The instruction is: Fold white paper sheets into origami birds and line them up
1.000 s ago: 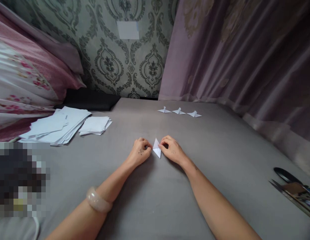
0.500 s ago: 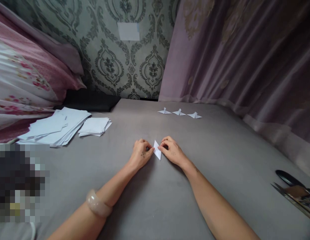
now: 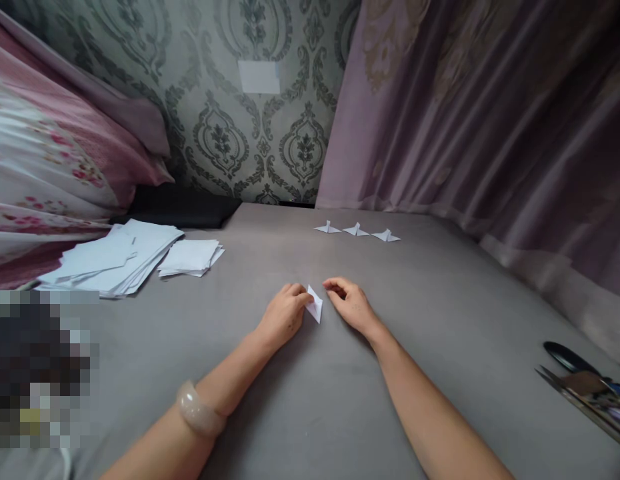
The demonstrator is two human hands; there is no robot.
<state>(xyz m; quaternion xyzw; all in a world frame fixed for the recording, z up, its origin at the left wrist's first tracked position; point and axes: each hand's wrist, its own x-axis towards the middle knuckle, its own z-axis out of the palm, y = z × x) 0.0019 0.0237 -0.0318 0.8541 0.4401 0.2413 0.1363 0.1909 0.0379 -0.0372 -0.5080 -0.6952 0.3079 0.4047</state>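
A small folded white paper piece (image 3: 315, 308), pointed at its top and bottom, lies at the middle of the grey surface. My left hand (image 3: 285, 312) grips its left side, thumb over the paper and fingers closed. Just to the right, my right hand (image 3: 353, 307) is apart from the paper, its fingers loosely curved with nothing visible in them. A pale bangle (image 3: 200, 412) circles my left forearm. Farther back stand three folded paper birds in a row, the middle bird (image 3: 357, 231) among them.
Stacked at the left are large paper sheets (image 3: 107, 259) and smaller square sheets (image 3: 190, 257). A black folded item (image 3: 183, 205) lies behind them. Scissors or similar pointed tools (image 3: 573, 393) and a black oval object (image 3: 570, 357) rest at the right edge. Curtains (image 3: 410, 113) hang behind.
My right hand has let go of the folded paper and moved slightly right. The left thumb has shifted farther over the paper. The view has tilted up a little.
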